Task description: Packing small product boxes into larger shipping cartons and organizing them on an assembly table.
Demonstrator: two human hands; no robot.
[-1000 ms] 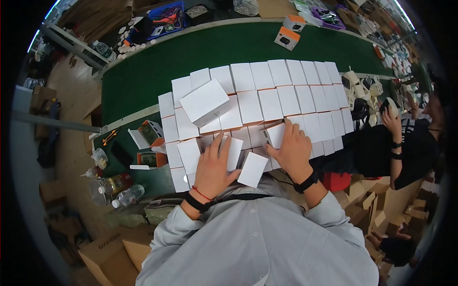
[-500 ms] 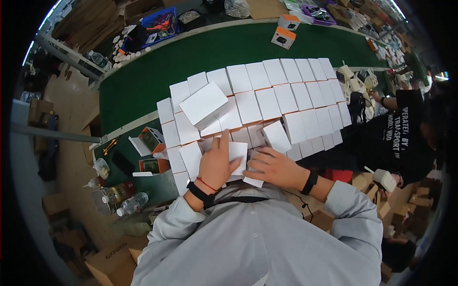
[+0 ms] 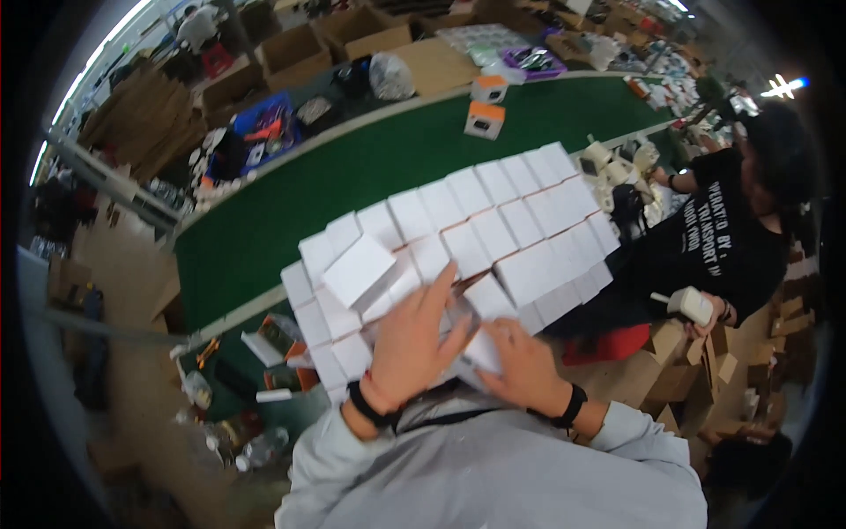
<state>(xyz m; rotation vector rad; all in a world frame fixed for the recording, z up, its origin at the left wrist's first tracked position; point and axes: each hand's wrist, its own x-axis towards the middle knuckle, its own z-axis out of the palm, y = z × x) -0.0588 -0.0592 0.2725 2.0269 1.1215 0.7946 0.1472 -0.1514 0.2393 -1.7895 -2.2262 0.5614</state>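
Rows of small white boxes (image 3: 471, 247) with orange edges stand packed together before me. My left hand (image 3: 410, 344) reaches over the front rows, index finger stretched out and thumb apart, its thumb tip near a white box (image 3: 482, 353). That box is partly hidden between my hands. My right hand (image 3: 529, 366) has its fingers and thumb around the box's right side. Just beyond it, a tilted white box (image 3: 490, 298) leans out of the rows beside a dark gap. One loose white box (image 3: 359, 271) lies on top at the left. Motion blurs both hands slightly.
Two orange-and-white boxes (image 3: 485, 120) stand farther back on the green table (image 3: 264, 251). Opened boxes (image 3: 275, 339) and plastic bottles (image 3: 262, 448) are at the left. A co-worker in a black shirt (image 3: 714, 216) stands at the right, holding a cream-coloured device (image 3: 689, 306).
The view has tilted and shifted. My left hand has moved right and its index finger reaches farther over the boxes. My right hand now curls round the small box between my hands.
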